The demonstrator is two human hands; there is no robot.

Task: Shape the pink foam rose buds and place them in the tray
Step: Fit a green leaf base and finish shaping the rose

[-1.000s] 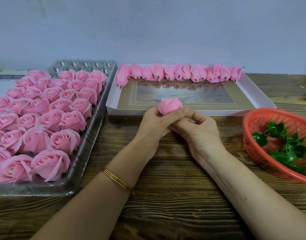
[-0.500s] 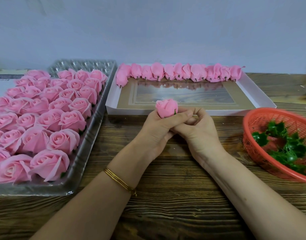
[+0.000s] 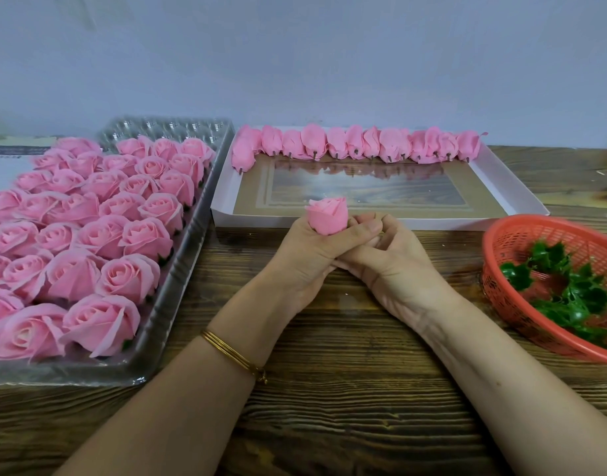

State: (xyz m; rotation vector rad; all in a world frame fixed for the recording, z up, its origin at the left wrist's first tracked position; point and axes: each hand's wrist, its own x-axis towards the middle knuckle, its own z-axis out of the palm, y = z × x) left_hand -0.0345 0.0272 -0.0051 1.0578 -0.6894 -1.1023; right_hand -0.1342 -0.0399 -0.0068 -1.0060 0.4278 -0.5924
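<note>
My left hand (image 3: 308,255) grips a pink foam rose bud (image 3: 327,215) upright above the table's middle, thumb laid across its base. My right hand (image 3: 391,266) sits against the left one, fingers curled under the bud's base; what they hold there is hidden. On the left, a clear plastic tray (image 3: 178,286) holds several opened pink roses (image 3: 89,235). A white shallow box (image 3: 514,197) behind my hands carries a row of closed pink buds (image 3: 357,144) along its far edge.
A red plastic basket (image 3: 508,235) with several green leaf calyxes (image 3: 563,286) stands at the right. The wooden table (image 3: 329,389) runs to a pale wall behind. Some flat paper lies at the far left edge.
The bud has turned from lying sideways to standing upright in my left hand, its tip now pointing up. Both hands stayed in about the same spot.
</note>
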